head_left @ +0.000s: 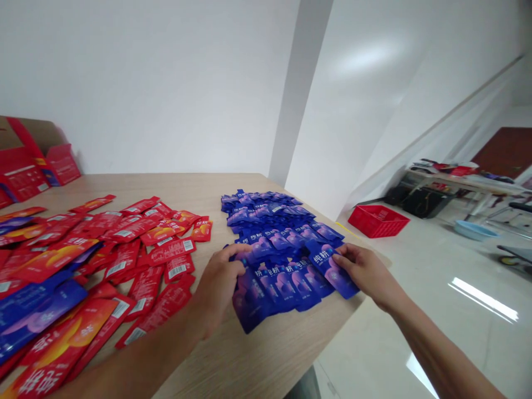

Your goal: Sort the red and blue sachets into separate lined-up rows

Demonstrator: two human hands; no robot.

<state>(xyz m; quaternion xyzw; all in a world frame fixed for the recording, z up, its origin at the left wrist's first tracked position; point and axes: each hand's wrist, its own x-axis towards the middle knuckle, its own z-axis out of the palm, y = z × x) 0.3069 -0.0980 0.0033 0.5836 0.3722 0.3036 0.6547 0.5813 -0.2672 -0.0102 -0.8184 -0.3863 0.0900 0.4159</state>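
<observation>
A long overlapping row of blue-purple sachets (274,233) runs down the right side of the wooden table (233,354). My left hand (218,282) rests on the near end of the row, fingers curled around the edge of the nearest blue sachets (260,291). My right hand (363,269) pinches one blue sachet (334,271) at the row's right side, near the table's edge. Red sachets (124,249) lie scattered over the table's left half.
An open red carton (29,163) stands at the far left of the table. Larger red and blue packets (45,321) lie at the near left. On the floor to the right sit a red basket (378,220), a light blue basin (474,229) and a cluttered low table (465,180).
</observation>
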